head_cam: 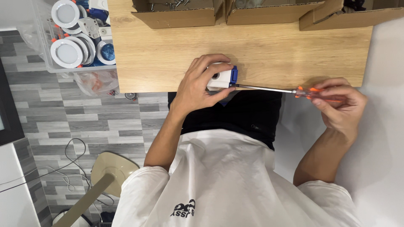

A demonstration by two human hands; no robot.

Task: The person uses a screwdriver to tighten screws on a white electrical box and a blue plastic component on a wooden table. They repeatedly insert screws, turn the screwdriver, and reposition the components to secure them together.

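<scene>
Grey plank flooring under a light wooden counter (168, 50), with cardboard boxes (176, 14) along the far edge. Left hand (200, 86) is wrapped around a small white and blue plastic box (223, 77) at the counter's near edge. Right hand (341, 105) is closed on the orange handle of a screwdriver (269, 89), tip touching the box's blue end. Clear bin of round white lamps (69, 38) sits off to the side.

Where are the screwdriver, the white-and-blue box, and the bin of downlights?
screwdriver (263, 88), head view, metal shaft
white-and-blue box (222, 77), head view, white side face
bin of downlights (42, 46), head view, clear left wall
</scene>
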